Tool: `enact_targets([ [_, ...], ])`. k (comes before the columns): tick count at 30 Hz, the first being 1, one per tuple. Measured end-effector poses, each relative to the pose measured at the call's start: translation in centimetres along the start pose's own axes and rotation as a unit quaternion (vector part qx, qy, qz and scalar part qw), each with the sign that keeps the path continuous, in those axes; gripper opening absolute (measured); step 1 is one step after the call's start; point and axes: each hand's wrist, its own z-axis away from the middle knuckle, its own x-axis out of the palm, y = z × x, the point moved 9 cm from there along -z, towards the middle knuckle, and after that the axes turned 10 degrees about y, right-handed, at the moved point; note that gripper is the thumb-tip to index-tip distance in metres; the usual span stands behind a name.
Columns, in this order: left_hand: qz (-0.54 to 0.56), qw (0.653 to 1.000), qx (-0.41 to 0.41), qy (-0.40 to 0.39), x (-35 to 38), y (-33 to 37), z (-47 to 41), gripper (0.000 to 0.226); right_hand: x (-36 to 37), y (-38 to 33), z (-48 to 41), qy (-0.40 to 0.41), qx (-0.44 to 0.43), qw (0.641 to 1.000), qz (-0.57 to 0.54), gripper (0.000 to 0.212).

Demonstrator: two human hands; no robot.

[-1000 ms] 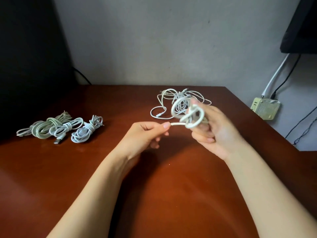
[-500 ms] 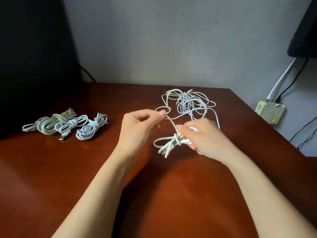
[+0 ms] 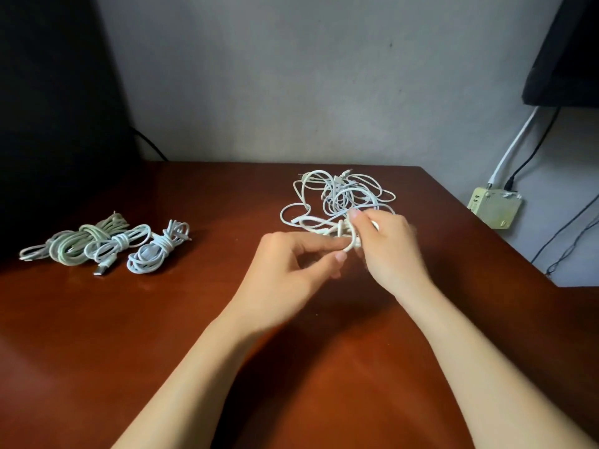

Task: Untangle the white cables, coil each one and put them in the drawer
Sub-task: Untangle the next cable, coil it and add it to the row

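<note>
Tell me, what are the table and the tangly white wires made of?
The table looks like wood with a shiny reddish-brown varnish, because it shows soft reflections. It could also be a laminate. The tangled white cables seem to have a smooth plastic or rubbery coating, since they bend into loose loops and look slightly glossy. What is inside them cannot be seen.

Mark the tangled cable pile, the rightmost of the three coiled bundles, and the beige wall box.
Tangled cable pile (image 3: 337, 197): head view, dense knot at its centre.
Rightmost coiled bundle (image 3: 163, 246): head view, wrapped middle band.
Beige wall box (image 3: 492, 207): head view, front face.
</note>
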Motion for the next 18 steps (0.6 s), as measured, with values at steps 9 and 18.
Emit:
enact_targets([
  [9,0.090,0.987,-0.113,-0.065,2.1,-2.6,0.2,0.022,0.0,0.9,0.8,0.000,0.216,0.899,-0.380,0.038],
  [18,0.323,0.898,-0.294,-0.052,1.4,-5.0,0.0,0.010,0.9,-3.3,2.5,-0.172,0.169,0.854,-0.461,0.027],
])
